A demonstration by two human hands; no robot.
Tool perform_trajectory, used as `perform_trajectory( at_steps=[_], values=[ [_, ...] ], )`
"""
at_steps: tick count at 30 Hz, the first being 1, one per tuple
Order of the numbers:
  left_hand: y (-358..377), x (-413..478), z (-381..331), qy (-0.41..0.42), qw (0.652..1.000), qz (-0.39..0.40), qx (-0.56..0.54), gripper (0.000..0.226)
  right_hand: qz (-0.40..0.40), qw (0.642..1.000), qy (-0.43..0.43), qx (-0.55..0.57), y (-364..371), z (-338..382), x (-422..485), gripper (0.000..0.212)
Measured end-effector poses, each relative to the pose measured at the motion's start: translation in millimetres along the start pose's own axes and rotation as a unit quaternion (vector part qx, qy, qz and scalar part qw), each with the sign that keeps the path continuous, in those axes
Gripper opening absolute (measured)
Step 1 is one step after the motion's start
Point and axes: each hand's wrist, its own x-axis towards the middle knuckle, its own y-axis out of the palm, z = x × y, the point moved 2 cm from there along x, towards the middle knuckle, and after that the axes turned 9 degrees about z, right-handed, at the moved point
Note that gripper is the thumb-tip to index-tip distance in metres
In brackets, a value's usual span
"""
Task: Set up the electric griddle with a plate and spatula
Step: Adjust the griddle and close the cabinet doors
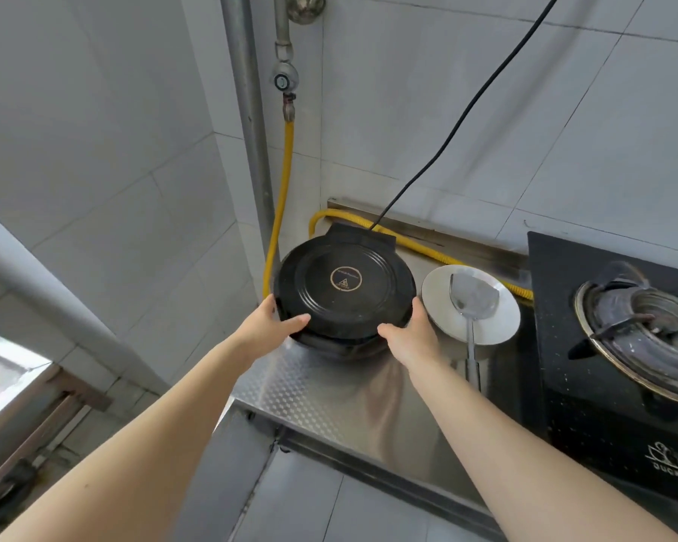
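Bare counter point(329, 400) lies open before the griddle point(344, 285); plate point(498, 326) crowds its right, wall its left.

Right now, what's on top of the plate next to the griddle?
A metal spatula lies on the plate, blade on the dish, handle sticking out over the near rim above the counter. Nothing else shows on it; the patch under the blade is hidden.

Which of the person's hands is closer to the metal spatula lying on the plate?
Right. The right hand grips the griddle's edge just beside the spatula; the left hand holds the griddle's far side.
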Motion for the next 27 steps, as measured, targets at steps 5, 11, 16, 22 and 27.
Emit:
perform_trajectory(
  at_steps=[5, 11, 16, 22, 27],
  values=[
    [-28.8, -40.3, 31.4, 0.031, 0.998, -0.057, 0.017, 0.078, -0.176, 0.963, -0.196, -0.050, 28.8, 32.2, -49.4, 0.041],
    [-61.7, -96.2, 100.0, 0.004, 0.997, -0.067, 0.037, 0.062, -0.051, 0.964, -0.245, -0.084, 124.2, 35.6, -97.6, 0.035],
    [-70.1, -129.2, 155.6, -0.027, 0.996, -0.057, 0.056, 0.058, 0.094, 0.970, -0.174, -0.144, 204.3, 4.5, -120.5, 0.033],
    [-64.3, -156.6, 223.5, -0.094, 0.993, -0.007, 0.071, 0.061, 0.206, 0.946, -0.102, -0.227, 258.7, -30.2, -139.4, 0.030],
    [-49.2, -169.9, 268.0, -0.156, 0.983, 0.062, 0.069, 0.067, 0.217, 0.942, -0.061, -0.248, 275.6, -56.2, -151.3, 0.030]
  ],
)
